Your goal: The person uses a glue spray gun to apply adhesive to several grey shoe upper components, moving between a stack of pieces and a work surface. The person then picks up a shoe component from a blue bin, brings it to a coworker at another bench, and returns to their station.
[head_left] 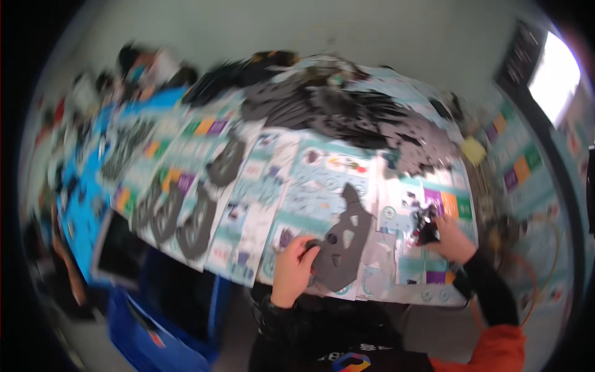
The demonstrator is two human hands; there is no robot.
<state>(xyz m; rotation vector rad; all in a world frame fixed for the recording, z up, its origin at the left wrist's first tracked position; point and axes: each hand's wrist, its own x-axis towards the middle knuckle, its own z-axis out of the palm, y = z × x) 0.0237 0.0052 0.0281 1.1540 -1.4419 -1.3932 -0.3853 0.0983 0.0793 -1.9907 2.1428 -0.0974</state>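
Note:
A flat dark-grey cut-out piece with several holes lies on the table in front of me, its narrow end pointing away. My left hand is at its left edge, thumb and finger pinched on a small dark piece that overlaps the edge. Whether that small piece is joined to the cut-out, I cannot tell. To the right, my right hand reaches into a cluster of shiny dark small parts, perhaps in clear plastic. Its fingers are bent together there, and what they grip is blurred.
More grey cut-outs lie at the left of the printed-paper table cover. A large heap of grey pieces spreads along the back. Blue chair or bin stands at lower left. People are near a blue table at far left.

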